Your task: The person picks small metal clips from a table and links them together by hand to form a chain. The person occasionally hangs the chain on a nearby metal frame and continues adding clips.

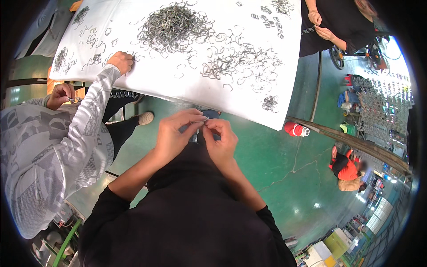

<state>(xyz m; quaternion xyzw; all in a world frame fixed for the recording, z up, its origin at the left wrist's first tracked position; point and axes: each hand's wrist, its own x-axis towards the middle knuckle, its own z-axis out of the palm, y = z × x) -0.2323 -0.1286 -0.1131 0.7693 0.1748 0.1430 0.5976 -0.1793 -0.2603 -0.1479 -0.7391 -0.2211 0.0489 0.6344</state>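
In front of my body, just off the table's near edge, my left hand (174,134) and my right hand (221,141) meet fingertip to fingertip. Both are closed in a pinch on a small metal piece (205,119). Fingers cover most of it, so its full shape does not show. On the white-covered table (187,89) beyond lies a tall heap of bent metal wire hooks (175,27). More loose C-shaped hooks (242,60) spread to the right of the heap, and a small dark pile (269,103) sits by the near right corner.
At left, a person in a patterned grey top (66,147) reaches a hand (121,62) onto the table. A person in black (338,26) works at the far right, near linked metal pieces (269,20). A red and white container (296,129) stands beside the table's right corner.
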